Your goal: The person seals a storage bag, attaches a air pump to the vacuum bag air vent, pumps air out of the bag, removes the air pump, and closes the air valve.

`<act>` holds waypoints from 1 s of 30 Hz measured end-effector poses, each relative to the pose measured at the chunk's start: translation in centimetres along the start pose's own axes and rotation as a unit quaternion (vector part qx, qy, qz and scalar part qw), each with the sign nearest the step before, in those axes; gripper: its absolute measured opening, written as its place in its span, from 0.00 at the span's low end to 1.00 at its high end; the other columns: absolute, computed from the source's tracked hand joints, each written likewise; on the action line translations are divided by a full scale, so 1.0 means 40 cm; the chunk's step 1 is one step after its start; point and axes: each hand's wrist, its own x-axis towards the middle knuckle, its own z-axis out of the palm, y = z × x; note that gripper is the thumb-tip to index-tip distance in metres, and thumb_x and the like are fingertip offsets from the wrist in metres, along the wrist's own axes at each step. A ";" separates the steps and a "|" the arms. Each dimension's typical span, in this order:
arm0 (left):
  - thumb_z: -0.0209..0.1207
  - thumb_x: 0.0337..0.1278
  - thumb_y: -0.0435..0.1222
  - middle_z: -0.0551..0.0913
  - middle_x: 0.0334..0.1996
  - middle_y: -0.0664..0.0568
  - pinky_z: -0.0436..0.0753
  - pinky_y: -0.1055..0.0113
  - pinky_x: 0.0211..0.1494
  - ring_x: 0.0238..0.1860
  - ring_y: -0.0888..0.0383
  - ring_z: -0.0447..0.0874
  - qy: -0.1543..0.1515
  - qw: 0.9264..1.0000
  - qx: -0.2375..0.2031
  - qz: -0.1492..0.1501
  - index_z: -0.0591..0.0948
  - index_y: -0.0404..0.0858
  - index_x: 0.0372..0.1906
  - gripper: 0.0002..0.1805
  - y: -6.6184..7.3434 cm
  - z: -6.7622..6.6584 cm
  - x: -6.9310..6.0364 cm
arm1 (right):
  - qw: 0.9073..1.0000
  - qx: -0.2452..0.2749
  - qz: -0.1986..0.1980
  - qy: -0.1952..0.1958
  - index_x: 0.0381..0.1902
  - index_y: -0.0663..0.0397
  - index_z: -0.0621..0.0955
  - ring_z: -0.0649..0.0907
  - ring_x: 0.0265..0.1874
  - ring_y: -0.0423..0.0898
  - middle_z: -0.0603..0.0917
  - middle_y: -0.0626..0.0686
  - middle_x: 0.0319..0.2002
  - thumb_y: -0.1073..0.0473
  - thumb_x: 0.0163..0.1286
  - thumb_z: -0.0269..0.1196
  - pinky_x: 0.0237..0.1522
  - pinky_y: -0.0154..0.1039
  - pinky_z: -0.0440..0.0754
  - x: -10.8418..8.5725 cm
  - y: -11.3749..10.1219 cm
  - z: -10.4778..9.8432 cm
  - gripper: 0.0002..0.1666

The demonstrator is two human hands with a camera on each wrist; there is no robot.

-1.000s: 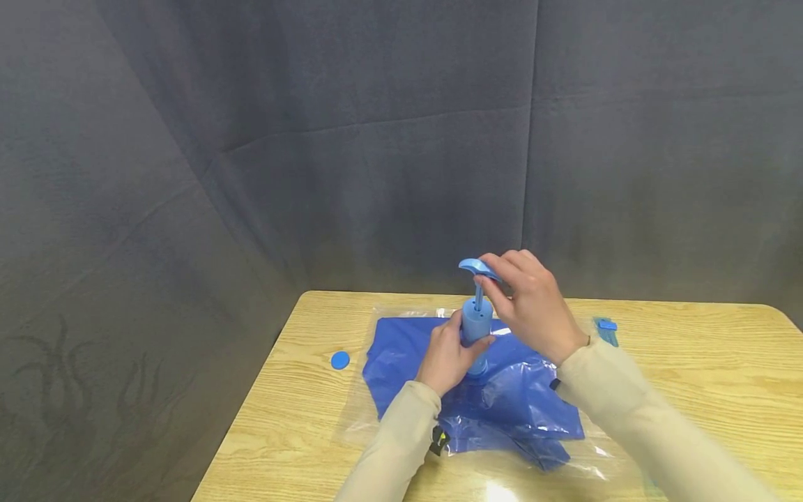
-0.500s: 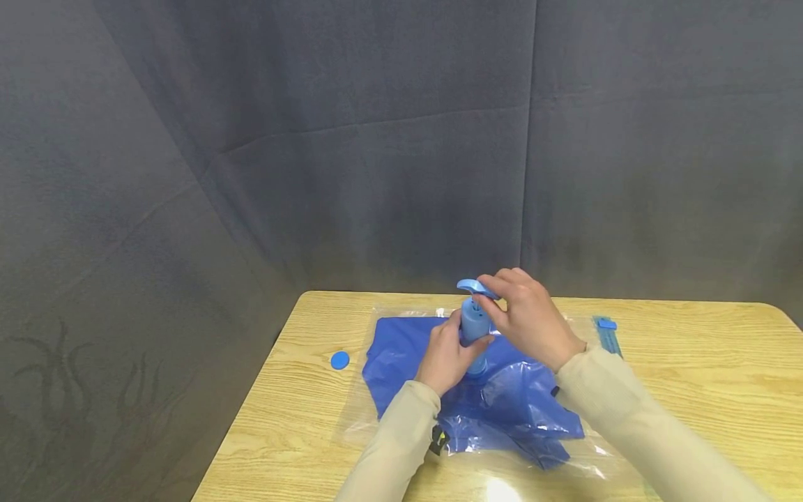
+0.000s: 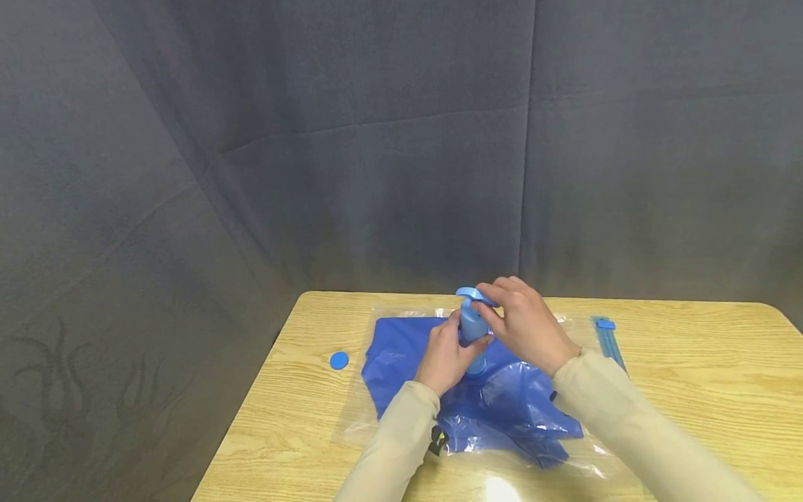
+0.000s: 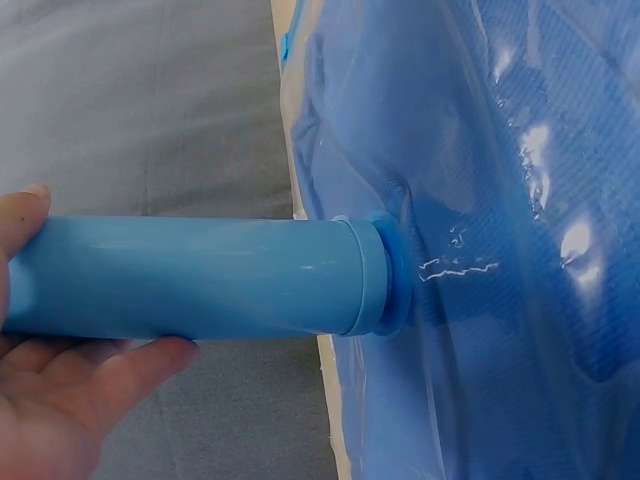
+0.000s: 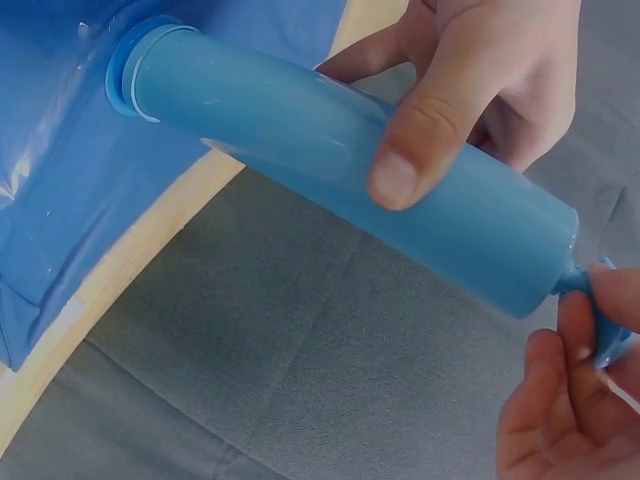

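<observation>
Head view: right hand (image 3: 528, 322) pinches the handle (image 3: 467, 293), now lowered near the pump barrel (image 3: 473, 323) — stroke apparently almost spent. Left hand (image 3: 444, 357) grips the barrel at the valve (image 4: 403, 275) of the bag (image 3: 528, 396) — seal unclear.

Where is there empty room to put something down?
Bare table lies right of the blue slider; a smaller patch is left of the bag, this side of the blue disc. It's crowded mid-table, where the left hand and right hand hold the pump.

I look onto a curtained-off work corner, room type unclear: grey cloth (image 3: 376, 160) hangs behind a wood-grain table (image 3: 709, 362).
</observation>
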 end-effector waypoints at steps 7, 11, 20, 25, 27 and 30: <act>0.63 0.59 0.49 0.84 0.50 0.43 0.83 0.60 0.53 0.50 0.51 0.85 0.005 1.000 0.008 0.006 0.72 0.35 0.62 0.32 -0.002 0.004 0.003 | 1.000 -0.002 -0.005 0.002 0.45 0.62 0.84 0.77 0.34 0.47 0.83 0.52 0.32 0.63 0.63 0.66 0.37 0.43 0.81 0.000 0.002 0.000 0.13; 0.63 0.59 0.49 0.84 0.51 0.43 0.83 0.60 0.53 0.51 0.51 0.85 0.004 1.000 0.005 0.005 0.71 0.35 0.62 0.32 -0.001 0.005 0.002 | 1.000 -0.006 -0.005 0.002 0.45 0.62 0.84 0.77 0.35 0.47 0.83 0.52 0.33 0.63 0.64 0.66 0.37 0.43 0.81 -0.002 0.003 0.000 0.13; 0.63 0.59 0.49 0.84 0.51 0.43 0.84 0.60 0.53 0.51 0.51 0.85 0.000 1.000 0.002 0.006 0.71 0.35 0.63 0.32 0.002 0.006 0.000 | 0.999 -0.021 -0.020 0.016 0.43 0.62 0.84 0.77 0.34 0.48 0.83 0.52 0.32 0.64 0.62 0.66 0.36 0.43 0.81 -0.005 0.003 -0.003 0.12; 0.63 0.58 0.48 0.84 0.50 0.43 0.83 0.60 0.52 0.50 0.52 0.85 0.007 1.000 0.001 0.017 0.72 0.35 0.61 0.31 0.002 0.009 -0.001 | 0.999 -0.015 -0.029 0.031 0.42 0.60 0.84 0.75 0.32 0.46 0.83 0.51 0.30 0.64 0.62 0.67 0.33 0.40 0.78 -0.004 0.000 -0.008 0.10; 0.64 0.58 0.48 0.84 0.50 0.43 0.83 0.60 0.53 0.50 0.52 0.85 0.007 1.000 -0.001 0.019 0.73 0.36 0.61 0.30 0.003 0.011 -0.001 | 0.998 -0.007 -0.034 0.045 0.41 0.60 0.84 0.75 0.31 0.45 0.82 0.50 0.29 0.64 0.61 0.67 0.31 0.39 0.77 -0.003 -0.003 -0.013 0.10; 0.64 0.58 0.48 0.84 0.51 0.44 0.83 0.59 0.54 0.52 0.52 0.84 0.006 1.000 -0.004 0.020 0.72 0.36 0.61 0.30 0.005 0.012 -0.001 | 0.996 0.008 -0.041 0.074 0.42 0.60 0.84 0.74 0.30 0.43 0.81 0.50 0.29 0.65 0.61 0.68 0.29 0.38 0.76 0.002 -0.012 -0.026 0.10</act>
